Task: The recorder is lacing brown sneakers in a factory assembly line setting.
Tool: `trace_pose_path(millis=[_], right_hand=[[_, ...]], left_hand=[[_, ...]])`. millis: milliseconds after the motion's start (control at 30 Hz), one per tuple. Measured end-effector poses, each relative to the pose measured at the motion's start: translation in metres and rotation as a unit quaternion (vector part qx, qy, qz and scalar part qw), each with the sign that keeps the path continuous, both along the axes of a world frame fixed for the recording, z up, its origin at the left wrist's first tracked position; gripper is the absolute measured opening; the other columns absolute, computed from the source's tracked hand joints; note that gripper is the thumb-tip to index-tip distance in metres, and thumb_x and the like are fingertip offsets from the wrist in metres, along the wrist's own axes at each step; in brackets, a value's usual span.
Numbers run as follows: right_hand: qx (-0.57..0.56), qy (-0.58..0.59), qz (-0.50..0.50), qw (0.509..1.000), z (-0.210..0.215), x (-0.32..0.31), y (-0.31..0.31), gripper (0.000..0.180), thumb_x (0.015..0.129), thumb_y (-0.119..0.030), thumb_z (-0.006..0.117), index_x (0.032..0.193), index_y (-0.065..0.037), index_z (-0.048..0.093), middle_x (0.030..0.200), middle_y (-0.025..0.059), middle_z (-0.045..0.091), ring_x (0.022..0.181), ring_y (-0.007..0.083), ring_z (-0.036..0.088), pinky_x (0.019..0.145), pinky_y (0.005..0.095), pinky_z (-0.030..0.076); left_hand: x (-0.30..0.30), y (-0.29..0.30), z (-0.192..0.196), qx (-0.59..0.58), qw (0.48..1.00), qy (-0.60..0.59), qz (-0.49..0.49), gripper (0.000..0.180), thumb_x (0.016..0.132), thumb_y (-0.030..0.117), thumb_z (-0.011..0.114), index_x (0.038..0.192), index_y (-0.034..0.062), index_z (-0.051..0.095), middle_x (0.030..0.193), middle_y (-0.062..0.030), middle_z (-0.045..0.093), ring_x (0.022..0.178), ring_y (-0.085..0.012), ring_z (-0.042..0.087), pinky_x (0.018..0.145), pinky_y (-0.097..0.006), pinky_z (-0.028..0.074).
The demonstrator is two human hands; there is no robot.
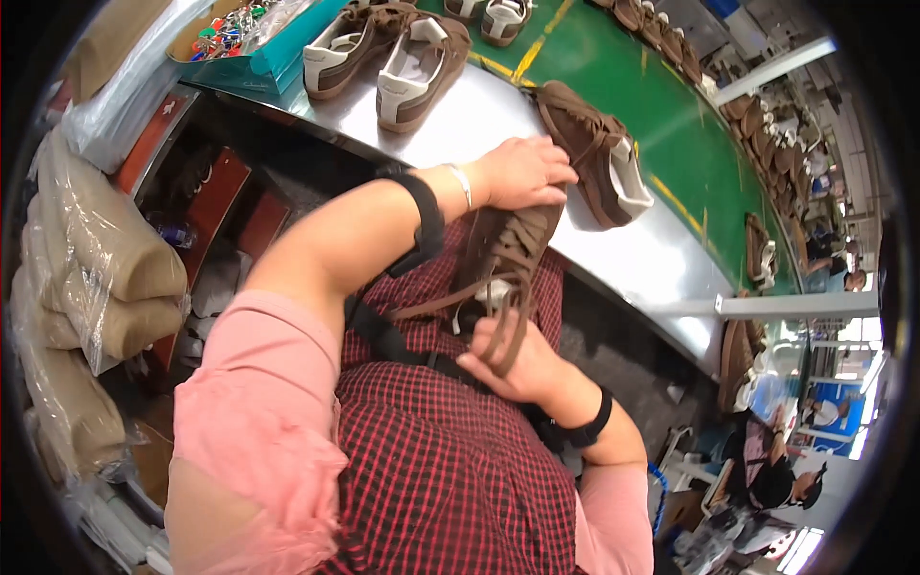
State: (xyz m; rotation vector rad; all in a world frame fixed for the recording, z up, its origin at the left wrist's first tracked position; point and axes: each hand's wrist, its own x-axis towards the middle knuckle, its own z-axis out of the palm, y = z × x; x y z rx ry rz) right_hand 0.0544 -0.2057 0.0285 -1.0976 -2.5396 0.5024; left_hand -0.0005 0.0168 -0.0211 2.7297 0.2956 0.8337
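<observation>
A brown lace-up shoe (476,244) is held close against my checked apron, below the edge of the metal bench. My left hand (525,174) grips its far end, with the fingers over the top. Long brown shoelaces (443,299) come out of the eyelets. My right hand (513,356) is closed on the loops of lace at the near end; its fingertips are partly hidden by the strands. Just beyond my left hand, another brown shoe (589,149) with a whitish lining lies on the bench.
More brown and white shoes (417,81) stand on the metal bench (671,273), beside a green conveyor surface (599,72). At the far left is a teal box (287,67) of small colourful pieces. Plastic-wrapped beige rolls (115,259) are on my left. People work at the right.
</observation>
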Motion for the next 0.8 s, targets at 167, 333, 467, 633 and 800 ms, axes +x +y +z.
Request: trace_pose_path(millis=[167,333,467,633,800], right_hand=[[0.022,0.090,0.020,0.995,0.001,0.009,-0.008,0.021,0.079,-0.019,0.066,0.068,-0.005,0.055,0.066,0.0072,0.052,0.060,0.0273,0.053,0.060,0.0380,0.043],[-0.146,0.193,0.051,0.969,0.030,0.008,-0.006,0.021,0.076,-0.012,0.069,0.068,-0.003,0.053,0.072,0.0089,0.055,0.071,0.0254,0.058,0.067,0.0372,0.046],[-0.075,0.569,-0.137,0.807,0.064,0.052,-0.054,0.013,0.071,-0.008,0.072,0.067,-0.002,0.062,0.084,0.0149,0.062,0.077,0.0254,0.064,0.075,0.0406,0.053],[-0.229,0.353,0.214,0.881,0.077,-0.003,-0.006,0.014,0.080,-0.011,0.064,0.088,-0.001,0.062,0.100,0.0131,0.057,0.086,0.0253,0.059,0.073,0.0381,0.048],[-0.149,0.399,-0.008,0.905,0.041,0.047,-0.004,0.040,0.071,-0.010,0.068,0.109,-0.003,0.057,0.115,0.0140,0.051,0.106,0.0273,0.052,0.088,0.0362,0.044]], left_hand=[[0.001,-0.005,-0.008,-0.037,0.999,0.000,-0.012,0.034,0.084,0.034,0.055,0.108,0.0104,0.061,0.109,-0.0086,0.058,0.103,-0.0295,0.052,0.092,-0.041,0.040],[-0.003,-0.017,-0.012,-0.051,0.987,-0.124,0.087,0.036,0.083,0.038,0.057,0.107,0.0115,0.061,0.111,-0.0086,0.057,0.106,-0.0311,0.051,0.093,-0.045,0.038],[-0.078,-0.066,0.048,-0.452,0.884,-0.062,0.100,0.032,0.091,0.027,0.051,0.080,-0.0011,0.062,0.080,-0.0117,0.063,0.078,-0.0202,0.058,0.072,-0.033,0.046],[-0.060,-0.133,0.065,-0.726,0.631,0.233,-0.140,0.055,0.093,0.051,0.041,0.079,0.0036,0.065,0.072,-0.0058,0.063,0.066,-0.0137,0.059,0.064,-0.027,0.047],[-0.103,-0.090,0.101,-0.803,0.564,-0.144,-0.129,0.024,0.091,0.018,0.049,0.089,-0.0016,0.063,0.077,-0.0105,0.066,0.063,-0.0136,0.059,0.058,-0.028,0.048]])
